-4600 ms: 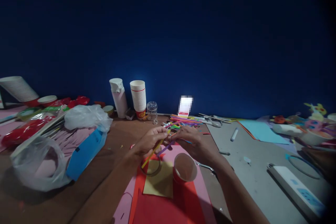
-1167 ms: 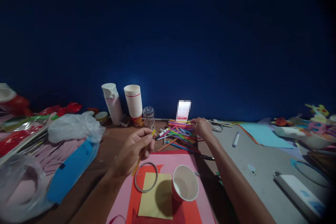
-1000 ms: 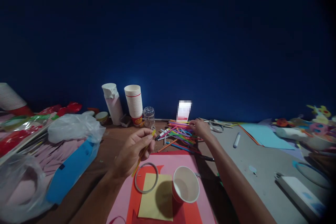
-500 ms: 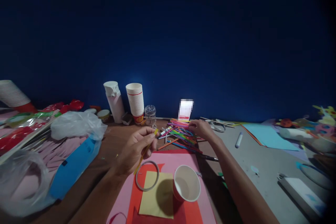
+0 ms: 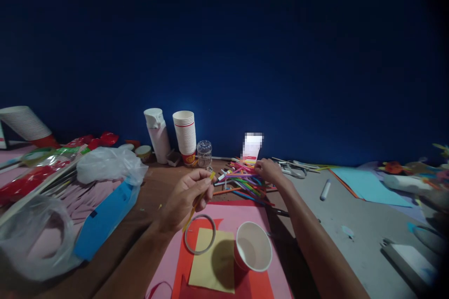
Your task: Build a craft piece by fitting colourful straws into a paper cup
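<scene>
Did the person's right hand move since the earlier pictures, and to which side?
Yes. The right hand moved forward, from above the pink paper to beyond its far edge, onto the coloured straws.

A craft workspace is filling this view. A brown tabletop (image 5: 150,201) is running along a dark blue wall (image 5: 224,56), with a grey board (image 5: 351,224) covering its right side. Handicraft supplies are crowding both surfaces: a loose pile of coloured drinking straws (image 5: 242,180), a stack of paper cups (image 5: 184,135), pink craft paper (image 5: 164,261), scissors (image 5: 293,171) and a marker (image 5: 325,190). Colourful paper cutouts (image 5: 394,167) are sitting toward the far right corner, and a white power strip (image 5: 410,261) is lying on the grey board, so this is reading as a working craft room.
</scene>
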Available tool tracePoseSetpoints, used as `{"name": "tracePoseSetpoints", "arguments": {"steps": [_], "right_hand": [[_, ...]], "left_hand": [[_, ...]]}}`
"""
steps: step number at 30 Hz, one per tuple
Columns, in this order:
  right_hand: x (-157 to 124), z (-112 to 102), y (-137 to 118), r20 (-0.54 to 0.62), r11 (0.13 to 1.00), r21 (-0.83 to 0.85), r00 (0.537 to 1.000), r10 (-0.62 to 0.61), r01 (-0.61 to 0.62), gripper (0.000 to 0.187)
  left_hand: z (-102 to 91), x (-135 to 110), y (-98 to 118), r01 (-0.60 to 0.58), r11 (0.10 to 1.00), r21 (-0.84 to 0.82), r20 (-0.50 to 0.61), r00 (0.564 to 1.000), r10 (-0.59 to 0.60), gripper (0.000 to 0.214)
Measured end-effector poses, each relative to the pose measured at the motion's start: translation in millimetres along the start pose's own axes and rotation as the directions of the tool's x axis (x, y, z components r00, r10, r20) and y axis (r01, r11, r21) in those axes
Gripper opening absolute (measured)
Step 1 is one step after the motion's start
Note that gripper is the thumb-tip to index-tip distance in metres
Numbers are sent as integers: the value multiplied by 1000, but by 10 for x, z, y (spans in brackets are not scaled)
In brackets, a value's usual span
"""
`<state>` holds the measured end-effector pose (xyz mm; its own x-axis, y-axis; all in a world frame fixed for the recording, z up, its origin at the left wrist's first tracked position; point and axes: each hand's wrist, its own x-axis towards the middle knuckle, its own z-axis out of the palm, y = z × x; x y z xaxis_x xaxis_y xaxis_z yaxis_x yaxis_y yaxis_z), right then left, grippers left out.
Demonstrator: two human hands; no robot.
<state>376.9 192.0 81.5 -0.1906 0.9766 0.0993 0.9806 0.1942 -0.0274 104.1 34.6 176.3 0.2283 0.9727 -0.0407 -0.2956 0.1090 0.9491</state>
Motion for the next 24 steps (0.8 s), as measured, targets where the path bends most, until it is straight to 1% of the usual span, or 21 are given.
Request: {"name": "tracePoseSetpoints", "arguments": {"steps": [4,8,12,14,15,16,17,18,19,20,21,22,24], "right_hand": [[-23,-32,-15,-33,1000,18,999,-13,14,22],[-113,-157,-69,-139,998,51,990,-38,45,25],[-290,-320,-171,-238,988,103,967,-86,113,25],[-420,-407,-261,-284,971,168,952,-115,168,23],[-497,-458,-320,-311,950,227,941,-135,212,22],[-579,-514,-390,-353,905,324,923,-154,275,21],[-667,-576,-470,-388,836,424,904,-179,348,19],[-757,-641,-557,-407,770,497,891,-200,399,18],[-847,-707,-648,-412,722,545,886,-213,427,15],[-934,-771,-741,-396,686,587,891,-221,430,14],[-1015,-827,-831,-391,651,625,894,-218,431,12],[-1088,-873,-915,-390,612,664,897,-207,430,10],[-1208,-930,-1056,-381,541,728,904,-192,422,8]], "left_hand": [[-13,14,-22,-9,1000,1,9,1000,9,21],[-16,34,-37,10,1000,14,7,1000,-10,19],[-42,86,-66,35,999,28,-9,999,-34,21],[-67,115,-71,-5,995,101,-57,998,11,21],[-79,125,-68,-45,985,167,-94,994,61,20],[-89,131,-61,-91,964,251,-130,983,126,19],[-96,131,-51,-136,931,339,-154,968,198,18],[-98,126,-40,-179,891,417,-162,950,267,18],[-94,116,-31,-219,851,477,-153,933,325,18],[-85,102,-24,-253,820,513,-130,921,366,18],[-70,85,-21,-278,803,527,-98,919,382,18],[-51,65,-23,-292,806,515,-62,925,375,18],[-4,18,-37,-265,862,432,13,958,288,17]]}}
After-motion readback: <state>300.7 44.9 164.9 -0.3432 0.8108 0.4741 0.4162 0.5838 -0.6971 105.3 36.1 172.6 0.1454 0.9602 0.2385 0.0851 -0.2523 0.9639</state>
